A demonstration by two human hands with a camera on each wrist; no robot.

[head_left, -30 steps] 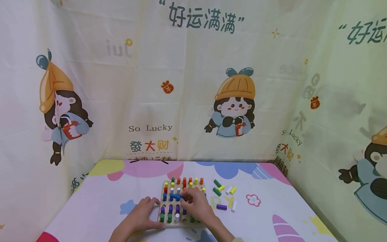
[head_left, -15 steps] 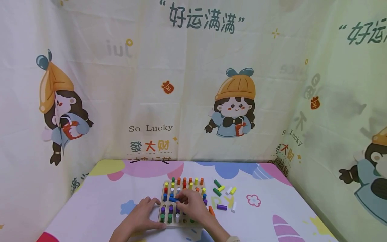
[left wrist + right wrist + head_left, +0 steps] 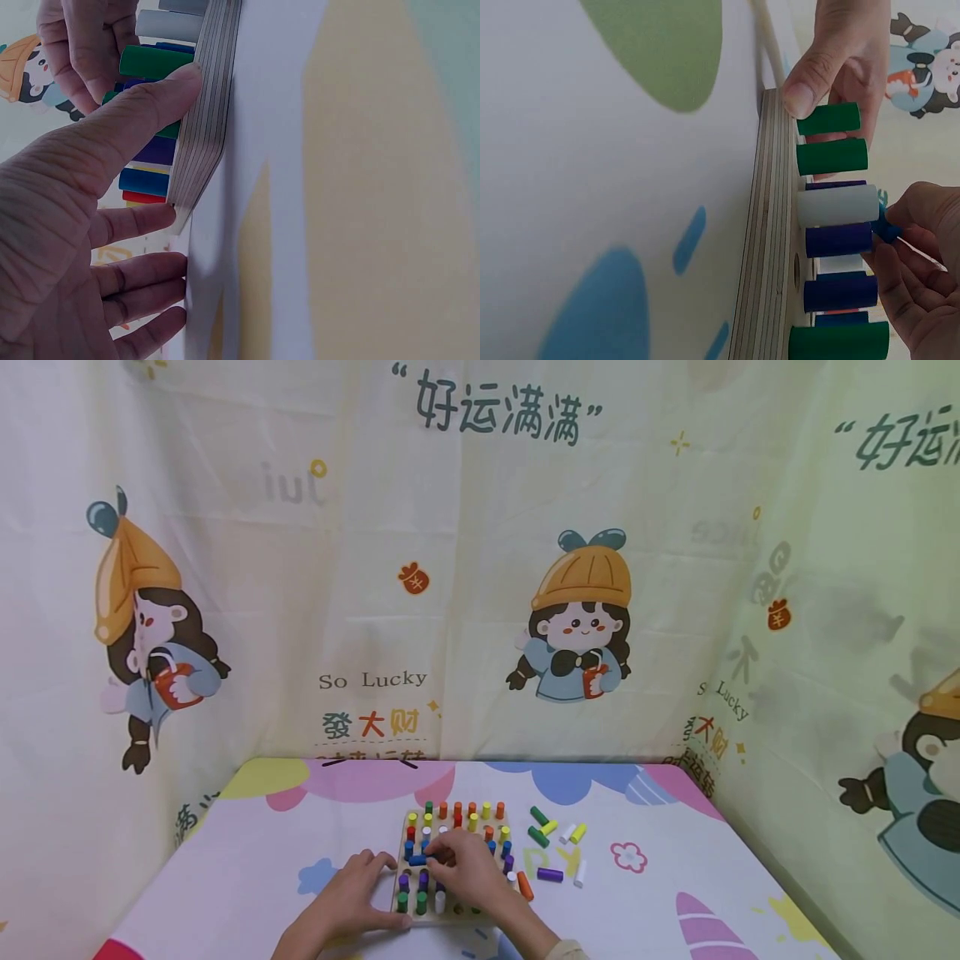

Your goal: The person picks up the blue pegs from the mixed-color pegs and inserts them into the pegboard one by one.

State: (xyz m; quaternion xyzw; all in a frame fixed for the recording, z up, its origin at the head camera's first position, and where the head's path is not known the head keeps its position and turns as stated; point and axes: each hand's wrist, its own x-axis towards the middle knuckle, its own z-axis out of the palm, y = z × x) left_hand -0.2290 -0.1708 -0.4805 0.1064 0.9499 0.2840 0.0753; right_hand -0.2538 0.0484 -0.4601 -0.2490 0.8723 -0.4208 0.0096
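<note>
A wooden pegboard [image 3: 442,924] stands on the table, with rows of upright coloured pegs in its holes. My right hand [image 3: 476,870] is over the board's middle and pinches a blue peg [image 3: 417,861] between thumb and fingers. That peg lies nearly sideways above a row with open holes, between the standing blue pegs and the purple pegs [image 3: 423,882]. At the board's near left corner is my left hand [image 3: 348,893], its thumb pressed to the front edge and its index fingertip at the left side. In the left wrist view the other fingers [image 3: 154,274] are spread out beside the board.
Right of the board lie several loose pegs: green [image 3: 537,836], yellow [image 3: 578,833], white [image 3: 580,872] and purple [image 3: 550,875]. An orange peg [image 3: 525,886] lies close to the board's right side. Printed cloth walls [image 3: 480,610] enclose the back and sides of the patterned table [image 3: 240,843].
My right hand has moved left and slightly nearer across the board with the blue peg, passing from the blue row to the row before it. The left hand stays at the corner.
</note>
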